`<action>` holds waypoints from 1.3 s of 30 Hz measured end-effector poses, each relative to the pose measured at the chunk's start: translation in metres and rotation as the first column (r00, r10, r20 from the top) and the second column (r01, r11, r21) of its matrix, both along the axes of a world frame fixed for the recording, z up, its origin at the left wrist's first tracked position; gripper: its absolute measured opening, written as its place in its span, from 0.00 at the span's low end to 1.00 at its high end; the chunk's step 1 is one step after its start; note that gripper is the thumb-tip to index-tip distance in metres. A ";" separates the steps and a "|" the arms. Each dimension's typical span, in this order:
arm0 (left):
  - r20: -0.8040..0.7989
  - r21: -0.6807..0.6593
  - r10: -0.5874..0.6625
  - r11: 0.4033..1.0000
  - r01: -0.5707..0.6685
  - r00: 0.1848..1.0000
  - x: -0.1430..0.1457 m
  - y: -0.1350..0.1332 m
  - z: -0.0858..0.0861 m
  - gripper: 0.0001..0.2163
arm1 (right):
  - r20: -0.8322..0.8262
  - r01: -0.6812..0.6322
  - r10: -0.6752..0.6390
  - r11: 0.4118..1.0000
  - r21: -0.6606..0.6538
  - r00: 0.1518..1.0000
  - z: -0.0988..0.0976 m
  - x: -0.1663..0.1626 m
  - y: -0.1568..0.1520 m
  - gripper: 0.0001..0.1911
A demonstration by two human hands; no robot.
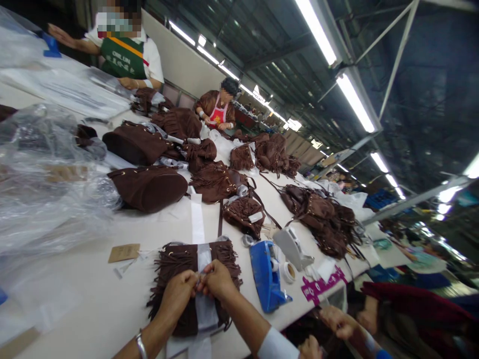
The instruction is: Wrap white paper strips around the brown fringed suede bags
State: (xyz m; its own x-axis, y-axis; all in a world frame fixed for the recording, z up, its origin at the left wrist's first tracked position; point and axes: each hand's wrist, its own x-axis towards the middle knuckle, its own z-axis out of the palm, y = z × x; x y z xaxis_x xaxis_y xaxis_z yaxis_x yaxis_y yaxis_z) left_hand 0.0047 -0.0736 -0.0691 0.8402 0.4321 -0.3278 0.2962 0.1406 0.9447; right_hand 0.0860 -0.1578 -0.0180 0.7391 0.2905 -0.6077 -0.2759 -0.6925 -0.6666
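Note:
A brown fringed bag (175, 267) lies flat on the pale table in front of me. Round its middle runs a whitish translucent band (205, 314), and a white paper strip (196, 219) reaches out beyond the bag's far edge. Both hands meet over the band. My left hand (181, 294), with a silver bangle at the wrist, is closed with its fingertips pinched together. My right hand (217, 280) is pinched closed against it. Whatever sits between the fingertips is too small to make out.
Right of the bag stand a blue tape dispenser (265, 279), a grey dispenser (290, 247) and a tape roll (288, 272). A brown tag (124, 253) lies left. Clear plastic bags (48, 189) heap up far left; several brown bags (149, 189) lie beyond. Co-workers' hands (339, 319) are at lower right.

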 end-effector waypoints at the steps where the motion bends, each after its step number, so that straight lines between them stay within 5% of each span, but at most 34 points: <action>1: 0.001 -0.007 -0.001 1.000 0.001 1.000 -0.001 0.000 0.001 0.18 | -0.008 -0.001 0.001 1.000 -0.010 1.000 0.001 0.000 0.000 0.12; 15: 0.002 -0.117 -0.017 0.993 0.018 1.000 -0.002 0.003 -0.004 0.28 | 0.000 0.007 -0.007 0.997 -0.077 1.000 -0.006 0.004 -0.003 0.17; 29: 0.021 -0.143 -0.004 0.990 0.006 1.000 -0.003 -0.001 0.004 0.21 | -0.170 -0.104 0.113 0.993 0.063 0.979 0.021 0.006 -0.020 0.12; 39: -0.007 -0.102 0.029 0.994 -0.029 1.000 -0.002 -0.003 0.005 0.18 | -0.030 -0.221 0.222 0.975 0.022 0.975 0.018 0.012 -0.022 0.19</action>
State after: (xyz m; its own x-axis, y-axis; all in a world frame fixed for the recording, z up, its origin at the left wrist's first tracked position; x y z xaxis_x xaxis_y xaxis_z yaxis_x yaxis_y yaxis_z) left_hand 0.0027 -0.0770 -0.0639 0.8260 0.4201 -0.3759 0.2956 0.2450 0.9233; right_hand 0.0982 -0.1796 0.0001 0.6355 0.4560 -0.6230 -0.1382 -0.7267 -0.6729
